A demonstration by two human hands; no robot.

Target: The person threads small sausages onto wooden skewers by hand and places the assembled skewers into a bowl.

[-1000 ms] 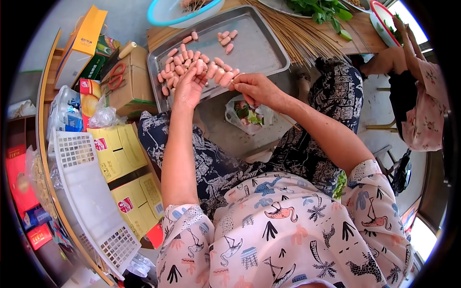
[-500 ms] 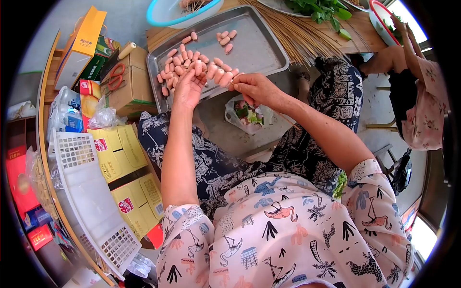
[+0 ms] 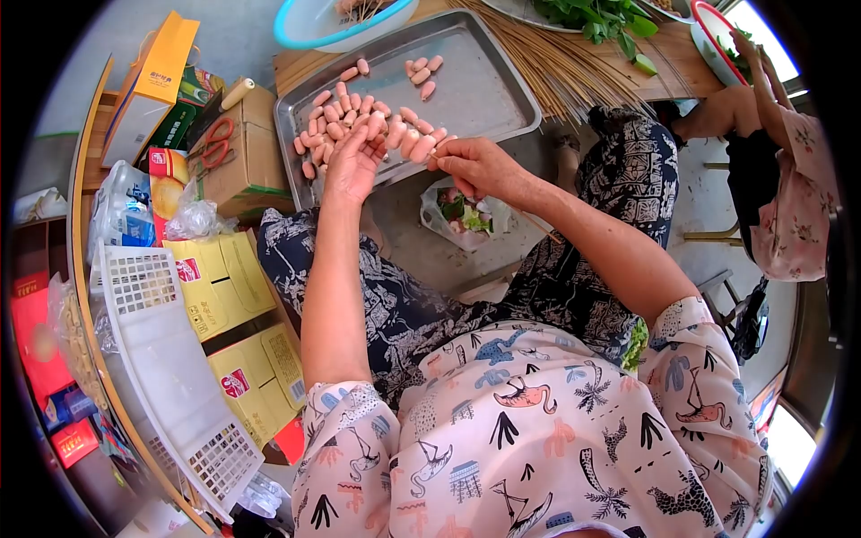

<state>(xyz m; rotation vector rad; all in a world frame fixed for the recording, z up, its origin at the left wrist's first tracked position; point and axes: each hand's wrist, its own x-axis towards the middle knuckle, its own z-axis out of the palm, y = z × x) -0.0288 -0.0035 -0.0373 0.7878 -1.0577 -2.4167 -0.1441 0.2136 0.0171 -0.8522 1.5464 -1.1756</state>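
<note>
At tray's (image 3: 480,76) near edge, right hand (image 3: 482,168) grips stick (image 3: 544,229) with threaded sausages (image 3: 410,142), likely for steadiness; left hand (image 3: 352,166) pinches end sausage (image 3: 376,124); loose sausages (image 3: 333,114) inside tray, presumably handy.

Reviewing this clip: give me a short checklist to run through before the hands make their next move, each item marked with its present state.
1. Right hand has hold of the skewer: ok.
2. Left hand has a sausage at its fingers: ok.
3. Several threaded sausages sit in a row ahead of the right hand: ok.
4. Skewer tip clear of the left hand's fingers: cannot tell, the tip does not show.
5. Loose sausages lie inside the metal tray: ok.
6. Scissors are apart from both hands, by the cardboard box: ok.
</note>
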